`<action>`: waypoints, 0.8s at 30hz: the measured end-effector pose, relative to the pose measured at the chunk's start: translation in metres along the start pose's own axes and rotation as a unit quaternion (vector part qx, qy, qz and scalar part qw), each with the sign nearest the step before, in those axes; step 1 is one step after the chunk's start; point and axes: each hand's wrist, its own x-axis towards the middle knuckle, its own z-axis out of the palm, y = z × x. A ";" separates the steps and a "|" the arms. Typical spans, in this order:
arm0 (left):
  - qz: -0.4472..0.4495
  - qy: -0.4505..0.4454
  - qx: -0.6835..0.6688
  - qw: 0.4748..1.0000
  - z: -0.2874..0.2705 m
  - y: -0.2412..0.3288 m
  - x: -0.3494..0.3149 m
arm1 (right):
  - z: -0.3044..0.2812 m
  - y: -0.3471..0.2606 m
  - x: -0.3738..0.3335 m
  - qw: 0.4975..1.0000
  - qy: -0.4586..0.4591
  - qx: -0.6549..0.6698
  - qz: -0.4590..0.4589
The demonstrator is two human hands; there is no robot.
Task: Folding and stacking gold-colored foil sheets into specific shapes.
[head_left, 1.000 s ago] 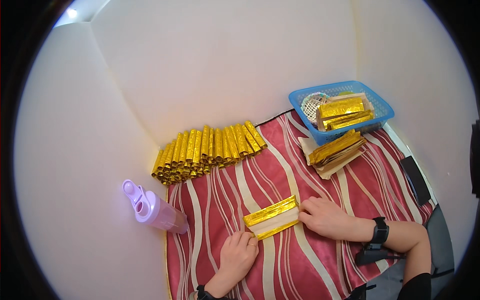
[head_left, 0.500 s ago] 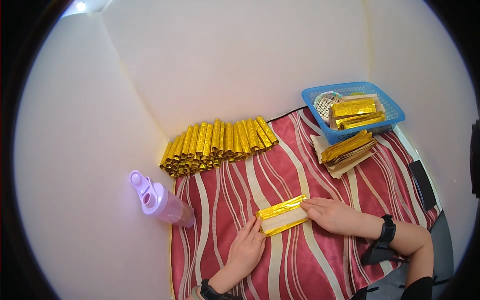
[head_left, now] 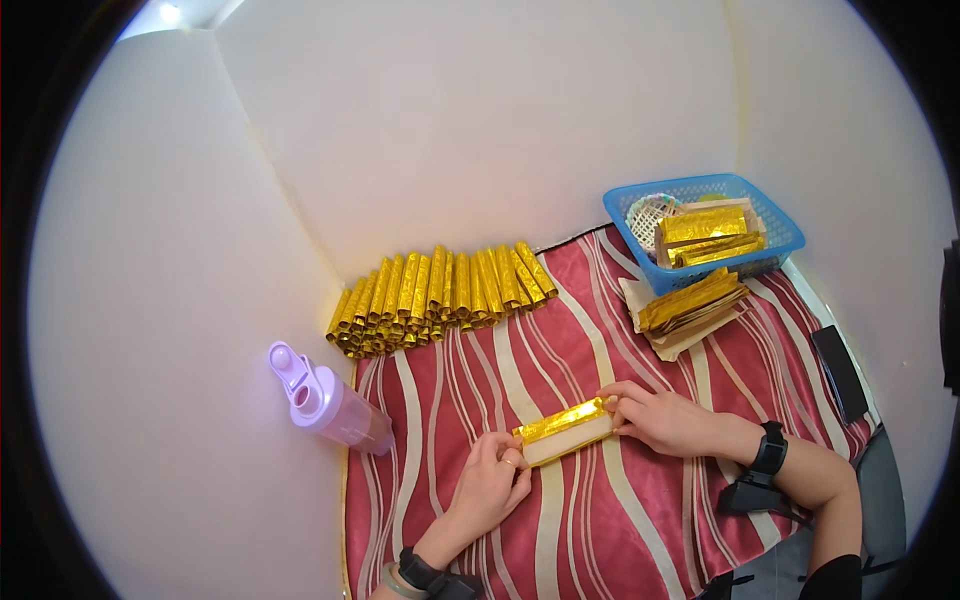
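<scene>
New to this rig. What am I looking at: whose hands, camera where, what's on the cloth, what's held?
There's no machine: these are a person's own bare hands. The view is from the left of two fisheye cameras worn on the head, looking down, so straight edges bend near the rim. The left hand and right hand hold opposite ends of a gold strip with a pale band. Beyond it on the striped cloth lie a pile of gold rolls, a stack of gold-and-brown sheets and a blue basket holding more gold sheets. A purple bottle is at the left edge, a flat black object at the right.
</scene>
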 end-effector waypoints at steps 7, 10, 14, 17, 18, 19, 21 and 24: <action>-0.189 0.046 -0.129 0.972 -0.003 0.014 -0.002 | -0.001 0.001 0.001 0.995 0.020 0.099 0.025; -0.223 0.064 -0.149 0.961 0.001 0.006 0.005 | 0.002 0.005 0.010 0.991 0.039 0.113 0.062; -0.215 0.049 -0.144 0.965 0.004 -0.001 0.010 | 0.013 0.015 0.016 0.992 0.074 0.094 0.043; -0.225 0.039 -0.152 0.962 0.003 -0.003 0.010 | 0.011 0.014 0.015 0.991 0.075 0.098 0.054; -0.226 0.039 -0.153 0.961 0.003 -0.004 0.010 | 0.010 0.014 0.015 0.989 0.078 0.106 0.060; -0.220 0.037 -0.152 0.963 0.002 -0.006 0.010 | 0.009 0.014 0.016 0.990 0.077 0.106 0.060; -0.213 0.035 -0.152 0.964 0.002 -0.006 0.011 | 0.008 0.015 0.017 0.991 0.046 0.102 0.077; -0.224 0.032 -0.161 0.961 0.001 -0.006 0.012 | 0.008 0.012 0.019 0.979 0.048 0.150 0.125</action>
